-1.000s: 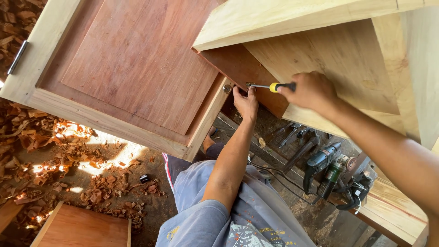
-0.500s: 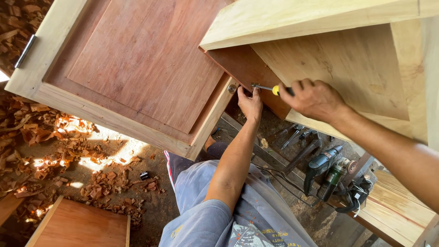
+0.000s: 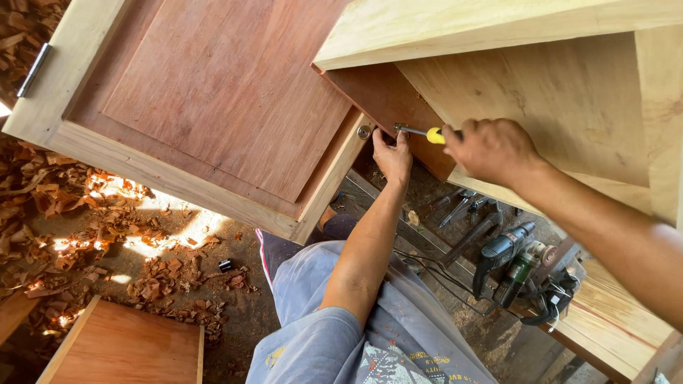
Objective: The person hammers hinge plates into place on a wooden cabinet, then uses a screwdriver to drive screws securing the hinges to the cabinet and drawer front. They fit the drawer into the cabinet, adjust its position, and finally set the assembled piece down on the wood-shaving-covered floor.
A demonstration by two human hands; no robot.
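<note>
The cabinet door has a reddish-brown panel inside a pale yellowish frame, with a silver hinge at ten o'clock. The screwdriver shows a yellow collar, black grip and steel shaft. The power drill at four o'clock is dark green and black. Rust-brown wood shavings litter the dark floor. The shirt is pale blue-grey.

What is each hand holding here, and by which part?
The right hand grips a screwdriver by its yellow and black handle, shaft pointing left. The left hand pinches near the screwdriver's tip, at the cabinet door edge; what it holds is too small to tell.
</note>
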